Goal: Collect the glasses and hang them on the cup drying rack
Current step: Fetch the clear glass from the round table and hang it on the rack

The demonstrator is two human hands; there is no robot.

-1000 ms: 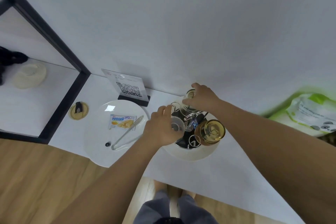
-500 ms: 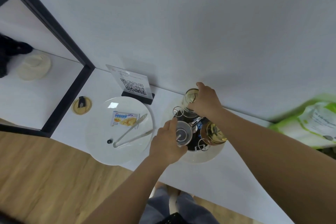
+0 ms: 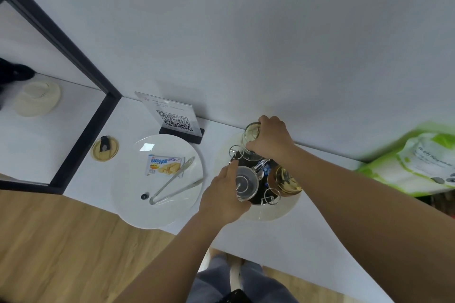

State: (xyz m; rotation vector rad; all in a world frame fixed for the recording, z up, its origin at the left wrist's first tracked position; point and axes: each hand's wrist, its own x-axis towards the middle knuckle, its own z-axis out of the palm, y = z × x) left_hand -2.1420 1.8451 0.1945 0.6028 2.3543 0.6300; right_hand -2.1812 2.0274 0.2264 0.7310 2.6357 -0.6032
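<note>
**Op:** Under my left hand (image 3: 222, 195), on the rack side of it, sits a clear glass (image 3: 243, 184). Fingers are curled round its wall, closed on it, mouth-down over a wire loop of the cup drying rack (image 3: 270, 198). I cannot tell whether it is fully seated.

**Obs:** And the other hand?

**Op:** My right hand (image 3: 272, 139) is closed over a second glass (image 3: 251, 134) at the far side of the rack, near the wall. It grips the glass from above and the side; the glass is tilted, with its rim towards the left hand. Just below the right wrist, a gold-tinted glass (image 3: 285, 179) is already hung.

**Obs:** Handling notes?

**Op:** My judgement: thin-walled glass, light, rigid, brittle, and smooth enough to slip. Hold the body across its width with the fingertips opposed; do not pinch the rim. The wire pegs are hard metal, so contact should be slow; a knock against a peg or the neighbouring glass is the likely failure.

**Obs:** Anything nearby?

**Op:** To the outside of the left hand, well apart from the rack, a white plate (image 3: 128, 204) carries tongs (image 3: 176, 183) and a biscuit packet (image 3: 163, 166). None of these lies in the path.

**Obs:** Next step?

**Op:** Probably settle each glass over its loop, then release one hand at a time.
</note>
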